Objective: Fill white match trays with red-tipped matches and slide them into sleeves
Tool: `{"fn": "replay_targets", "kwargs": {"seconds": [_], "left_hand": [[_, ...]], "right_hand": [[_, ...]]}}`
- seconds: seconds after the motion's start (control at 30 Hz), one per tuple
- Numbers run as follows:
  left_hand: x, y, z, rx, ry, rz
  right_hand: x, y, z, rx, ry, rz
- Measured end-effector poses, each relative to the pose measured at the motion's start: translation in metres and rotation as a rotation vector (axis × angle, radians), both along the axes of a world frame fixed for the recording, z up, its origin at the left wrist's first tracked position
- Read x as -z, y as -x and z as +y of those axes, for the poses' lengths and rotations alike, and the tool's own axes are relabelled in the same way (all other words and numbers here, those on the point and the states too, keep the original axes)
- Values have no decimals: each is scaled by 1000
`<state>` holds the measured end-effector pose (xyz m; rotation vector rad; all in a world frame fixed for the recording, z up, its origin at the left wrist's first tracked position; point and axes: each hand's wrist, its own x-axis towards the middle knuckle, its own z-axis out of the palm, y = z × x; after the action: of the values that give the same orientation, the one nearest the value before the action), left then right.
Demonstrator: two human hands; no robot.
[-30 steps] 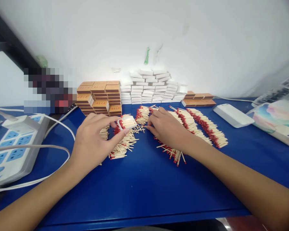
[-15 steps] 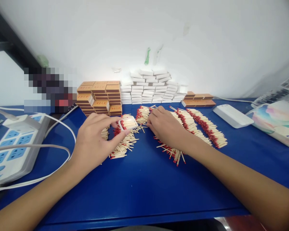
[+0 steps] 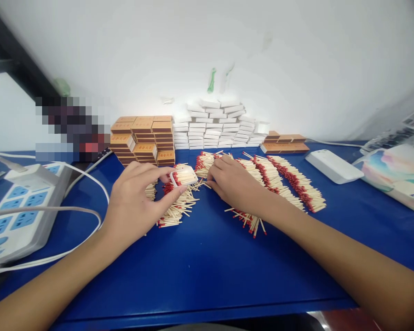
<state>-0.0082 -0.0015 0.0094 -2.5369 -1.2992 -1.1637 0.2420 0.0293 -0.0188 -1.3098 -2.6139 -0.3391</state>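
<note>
My left hand (image 3: 140, 195) pinches a small white matchbox tray (image 3: 195, 173) between thumb and fingers; red-tipped matches (image 3: 184, 178) lie inside it. Below the tray, a pile of loose matches (image 3: 175, 214) spreads over the blue table (image 3: 200, 271). My right hand (image 3: 236, 184) is just right of the tray, its fingers curled together at the matches. A pale matchstick end shows by its fingertips, but whether they grip any is hidden. Further matches (image 3: 244, 216) lie partly beneath this hand.
Orange matchboxes (image 3: 143, 138) are stacked at back left, beside piled white trays (image 3: 214, 124). More matchboxes (image 3: 284, 142) sit at back right. Match rows (image 3: 298, 184) lie to the right, near a white box (image 3: 334, 166) and a colourful packet (image 3: 396, 174). A power strip (image 3: 24, 207) with cables occupies the left.
My right hand has shifted slightly left and down, closer to the tray. My left hand holds the tray in nearly the same place.
</note>
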Motion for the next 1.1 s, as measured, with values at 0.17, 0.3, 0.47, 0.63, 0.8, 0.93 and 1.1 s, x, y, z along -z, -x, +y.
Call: {"fn": "replay_targets", "kwargs": {"seconds": [0.17,0.3,0.47,0.63,0.8,0.93,1.1], "left_hand": [[0,0,0,-5,11,9],[0,0,1,-4,7,7],[2,1,2,8,7,21],[2,1,2,7,29,29],[2,0,-2,96,94,-2],[0,-3,-8,239,304,-59],[-4,-6,-13,347,497,-155]], "right_hand": [[3,-3,2,-26,-73,-96],[-1,-5,-1,-2,-124,-145],[-17,-3,-9,112,-282,-180],[-30,1,-11,22,-242,0],[-27,3,-13,1,-222,169],[-25,8,-20,-71,-205,321],[-28,14,-28,-99,-281,284]]}}
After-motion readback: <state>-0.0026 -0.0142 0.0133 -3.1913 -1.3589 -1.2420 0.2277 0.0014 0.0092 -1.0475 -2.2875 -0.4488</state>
